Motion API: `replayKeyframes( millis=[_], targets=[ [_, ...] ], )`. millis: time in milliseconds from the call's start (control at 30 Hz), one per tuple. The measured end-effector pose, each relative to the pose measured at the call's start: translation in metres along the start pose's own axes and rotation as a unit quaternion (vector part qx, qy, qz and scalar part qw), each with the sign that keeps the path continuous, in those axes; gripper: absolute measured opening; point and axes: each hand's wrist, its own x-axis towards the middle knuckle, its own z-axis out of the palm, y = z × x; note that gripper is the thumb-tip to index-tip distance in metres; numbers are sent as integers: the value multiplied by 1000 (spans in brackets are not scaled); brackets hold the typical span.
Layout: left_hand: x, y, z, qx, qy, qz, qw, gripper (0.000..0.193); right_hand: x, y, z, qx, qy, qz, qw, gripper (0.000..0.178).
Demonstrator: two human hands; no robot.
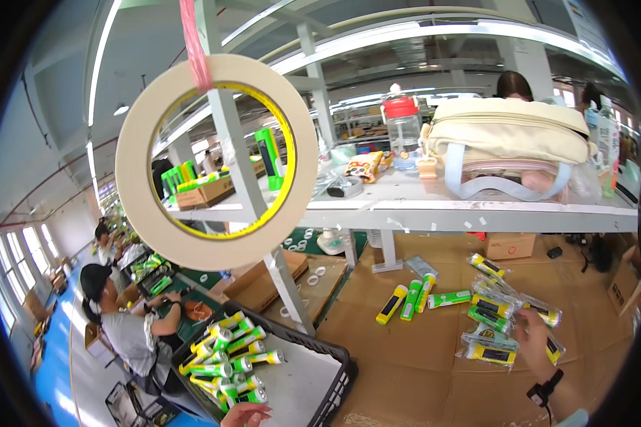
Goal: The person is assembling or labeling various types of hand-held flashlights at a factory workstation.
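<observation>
Front and centre, a big roll of tape (141,178) dangles on a pink strap (194,44) across the upper left of the frame. Down at the bottom edge, here's the left hand (245,415), cut off by the frame, just beside a black crate (344,383) loaded with green, yellow and white flashlights (221,356); whether its fingers grip anything, one cannot tell. Over at lower right, the right hand (533,336), black band at the wrist, reaches in among the wrapped flashlights (493,354) on the brown desk (384,377); its fingers bend down at the plastic, but a firm grip cannot be made out. Left of that pile, unwrapped flashlights (409,299) lie close together. Farther up, a shelf (406,219) carries a cream bag (506,128) and a red-lidded bottle (402,124).
</observation>
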Motion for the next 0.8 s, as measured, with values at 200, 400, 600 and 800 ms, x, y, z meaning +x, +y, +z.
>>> replayKeyframes(
  millis=[200, 400, 600, 800],
  targets=[
    [-33, -6, -41, 9, 81, -74, 994, 15, 111, -207, 37, 134, 25, -189, 972, 30],
    [-102, 12, -140, 84, 145, -152, 974, 14, 207, -278, 69, 94, 127, -235, 959, 34],
    [-127, 75, -225, 207, 172, -192, 944, 15, 233, -268, 103, -8, 189, -171, 967, 21],
    [-122, 101, -254, 208, 150, -164, 953, 15, 221, -285, 82, 42, 111, -118, 986, 11]
  ],
)
